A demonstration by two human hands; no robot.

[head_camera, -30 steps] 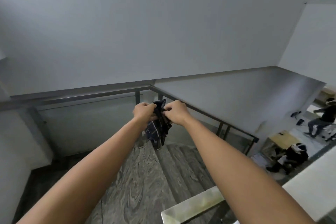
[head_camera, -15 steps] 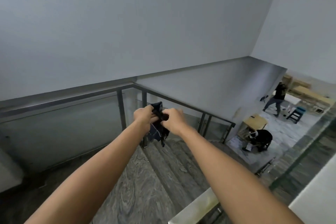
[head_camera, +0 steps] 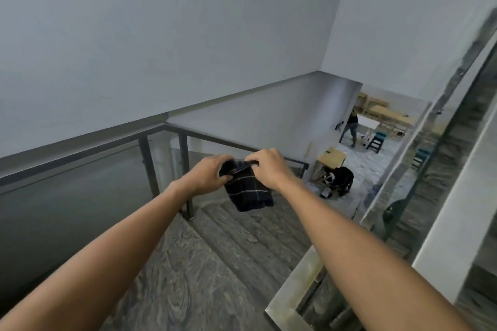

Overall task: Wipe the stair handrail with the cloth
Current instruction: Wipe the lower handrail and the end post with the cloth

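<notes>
1. I hold the cloth [head_camera: 248,191] out in front of me with both hands, over the descending stairs [head_camera: 236,247]. My left hand [head_camera: 208,174] has its fingers curled round the cloth's upper left corner, and my right hand [head_camera: 269,168] pinches the top edge beside it.

2. A second ago the cloth was a bunched, dangling wad between my fists; now it hangs as a flatter folded pad, its pale check lines showing. I read that as the cloth being readied for wiping.

3. My view has also swung right: the lower floor, with people [head_camera: 337,179] and wooden tables [head_camera: 330,160], fills more of the right side than before.

4. The handrail [head_camera: 88,149] runs along the glass balustrade to my left and turns down the flight beyond my hands. The cloth is not touching it, so wiping has not begun.

5. Next, I judge, I must bring the pad down onto the rail.
</notes>
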